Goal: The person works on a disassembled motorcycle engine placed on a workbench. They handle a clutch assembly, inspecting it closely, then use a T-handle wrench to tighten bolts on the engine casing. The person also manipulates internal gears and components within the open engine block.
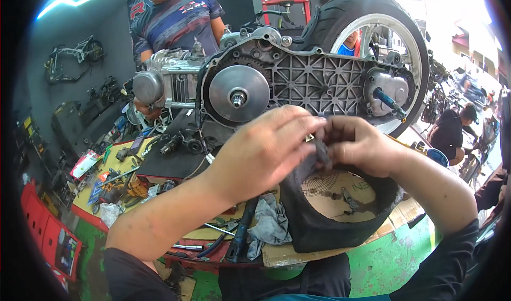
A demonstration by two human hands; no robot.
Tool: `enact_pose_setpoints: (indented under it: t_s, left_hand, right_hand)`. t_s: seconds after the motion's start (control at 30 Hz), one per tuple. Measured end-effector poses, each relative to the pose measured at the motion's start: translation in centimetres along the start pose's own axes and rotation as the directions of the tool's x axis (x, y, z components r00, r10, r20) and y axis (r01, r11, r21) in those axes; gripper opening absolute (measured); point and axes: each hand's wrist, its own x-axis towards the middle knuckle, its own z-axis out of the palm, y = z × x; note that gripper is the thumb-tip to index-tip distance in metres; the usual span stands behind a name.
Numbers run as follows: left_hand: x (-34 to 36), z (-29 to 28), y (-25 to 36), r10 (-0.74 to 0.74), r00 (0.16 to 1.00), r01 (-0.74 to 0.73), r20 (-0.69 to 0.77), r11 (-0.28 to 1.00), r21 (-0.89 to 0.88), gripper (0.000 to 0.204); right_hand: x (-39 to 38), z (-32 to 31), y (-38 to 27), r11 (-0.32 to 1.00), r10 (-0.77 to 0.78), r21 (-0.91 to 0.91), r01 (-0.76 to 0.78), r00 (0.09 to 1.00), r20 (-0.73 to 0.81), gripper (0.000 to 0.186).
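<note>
**Work looks unfinished**

Your left hand (279,141) and right hand (355,145) pinch a small dark piece (321,153) near the frame's centre, over the black ring (331,238). At upper centre, the engine case (311,80) stands uncovered; its metal disc (239,81) appears mounted, the piece seemingly not yet fitted.

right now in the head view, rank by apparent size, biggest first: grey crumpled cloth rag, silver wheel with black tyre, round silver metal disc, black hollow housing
1. Silver wheel with black tyre, partly hidden
2. Black hollow housing, nearer the camera
3. Round silver metal disc
4. Grey crumpled cloth rag
</note>
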Motion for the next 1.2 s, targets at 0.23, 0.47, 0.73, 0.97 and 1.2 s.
enact_pose_setpoints:
  t_s: [0.23,0.47,0.73,0.97,1.2]
  left_hand:
    - [0.9,-1.9,-1.2,-0.013,0.997,0.013,-0.073,1.000,0.008,0.029]
    - [2.4,-3.9,-5.2,-0.196,0.952,0.215,-0.237,0.975,0.060,0.022]
    - [3.6,-3.2,-7.2,-0.239,0.870,0.334,-0.432,0.929,0.158,0.026]
    - [3.8,-2.6,-7.9,-0.278,0.803,0.332,-0.528,0.943,0.007,0.016]
    - [3.6,-2.8,-7.7,-0.329,0.811,0.427,-0.484,0.898,0.104,0.015]
  right_hand:
    - [3.9,0.6,-1.8,0.946,-0.225,0.247,0.211,0.974,0.031,0.029]
    - [8.6,1.3,-4.4,0.904,-0.396,0.117,0.412,0.908,-0.140,0.029]
    - [11.8,3.8,-3.8,0.835,-0.547,-0.214,0.508,0.721,-0.425,0.021]
    - [12.6,4.7,-2.5,0.745,-0.661,-0.389,0.543,0.518,-0.543,0.024]
    - [13.3,5.0,-2.7,0.712,-0.700,-0.462,0.528,0.481,-0.529,0.020]
